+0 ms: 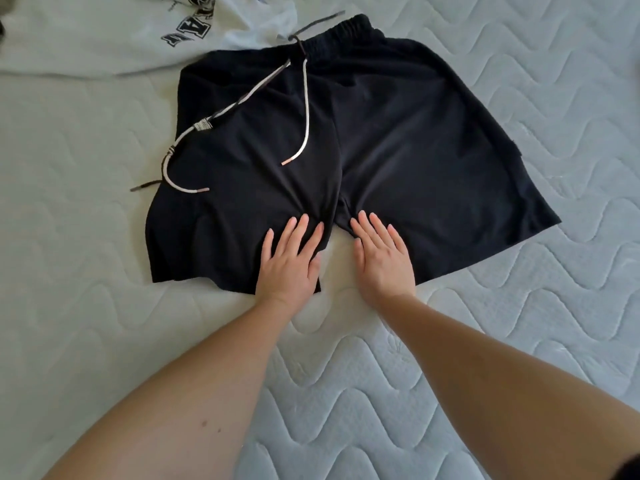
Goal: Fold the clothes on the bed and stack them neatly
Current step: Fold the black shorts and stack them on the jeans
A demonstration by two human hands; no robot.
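A pair of black shorts [398, 133] lies spread flat on the mattress, waistband at the far end, legs toward me. A white drawstring [304, 109] trails over the left leg. My left hand [289, 261] rests flat, fingers apart, on the inner hem of the left leg. My right hand [382, 259] lies flat on the inner hem of the right leg, beside the crotch. Neither hand grips the fabric. A pale grey garment with dark block letters [104, 32] lies at the far left, its edge touching the shorts' waistband.
The quilted pale mattress [519, 323] fills the view, with bare surface to the right, left and in front of the shorts. A dark object shows at the far left top corner.
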